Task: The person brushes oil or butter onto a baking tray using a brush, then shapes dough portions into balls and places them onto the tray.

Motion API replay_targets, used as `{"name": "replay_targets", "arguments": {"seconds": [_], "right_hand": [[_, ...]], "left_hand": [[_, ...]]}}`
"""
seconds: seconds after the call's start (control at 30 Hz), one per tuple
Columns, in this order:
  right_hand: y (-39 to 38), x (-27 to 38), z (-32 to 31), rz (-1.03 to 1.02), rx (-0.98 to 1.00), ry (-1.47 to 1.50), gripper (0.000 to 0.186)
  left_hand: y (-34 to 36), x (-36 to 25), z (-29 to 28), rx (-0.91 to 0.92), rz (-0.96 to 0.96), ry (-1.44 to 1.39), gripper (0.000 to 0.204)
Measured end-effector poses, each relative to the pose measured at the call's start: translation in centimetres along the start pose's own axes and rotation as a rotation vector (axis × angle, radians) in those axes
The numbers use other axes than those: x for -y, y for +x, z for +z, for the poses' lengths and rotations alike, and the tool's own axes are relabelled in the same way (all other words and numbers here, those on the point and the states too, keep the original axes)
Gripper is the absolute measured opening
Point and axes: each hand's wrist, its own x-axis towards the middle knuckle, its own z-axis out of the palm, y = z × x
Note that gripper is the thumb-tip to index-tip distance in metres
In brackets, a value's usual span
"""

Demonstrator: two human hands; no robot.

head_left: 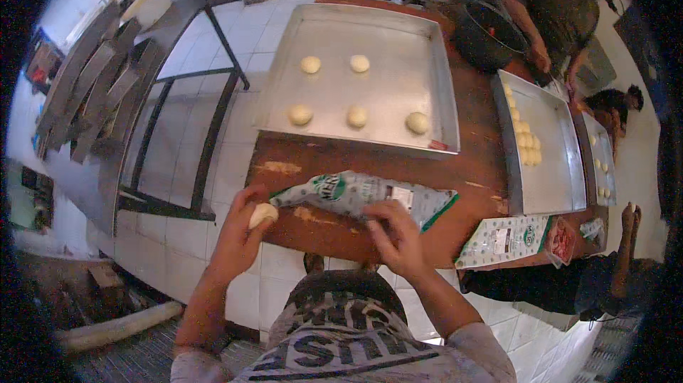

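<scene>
In my left hand (242, 233) is a pale dough ball (264, 215), closed between the thumb and fingers just off the table's near edge. My right hand (398, 240) has its thumb apart from its curved fingers, and the fingertips touch the near side of a piping bag (356, 194). This bag is silver-white with green edges, long and tapered, and lies across the table in front of me. Beyond it stands a large square metal tray (334, 27). Several round dough balls (356, 117) sit spaced apart in two rows on it.
To the right, another metal tray (551, 169) holds several dough balls packed together. A second piping bag (501, 240) lies near that tray, beside a clear bag of red filling (560, 240). A dark pot (491, 34) and co-workers are at the far right. A metal frame (228, 98) stands left.
</scene>
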Motion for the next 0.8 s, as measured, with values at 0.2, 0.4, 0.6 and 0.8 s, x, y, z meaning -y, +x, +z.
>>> {"name": "replay_targets", "arguments": {"seconds": [0.2,0.4,0.6,0.8], "right_hand": [[3.6,5.1,8.4,0.064,0.431,0.31,0.024],[4.1,2.4,9.5,0.038,0.485,-0.008,0.034],[8.9,-1.1,8.0,-0.265,0.341,-0.845,0.047],[9.7,-2.9,8.0,-0.282,0.439,-0.683,0.048]], "left_hand": [[-2.4,-0.2,3.9,-0.284,-0.378,-0.531,0.019],[-5.2,2.4,2.6,-0.143,-0.719,-1.09,0.032],[-4.0,7.0,3.1,-0.287,-0.69,-1.234,0.039],[-2.2,8.0,7.0,-0.256,-0.52,-1.247,0.045]]}}
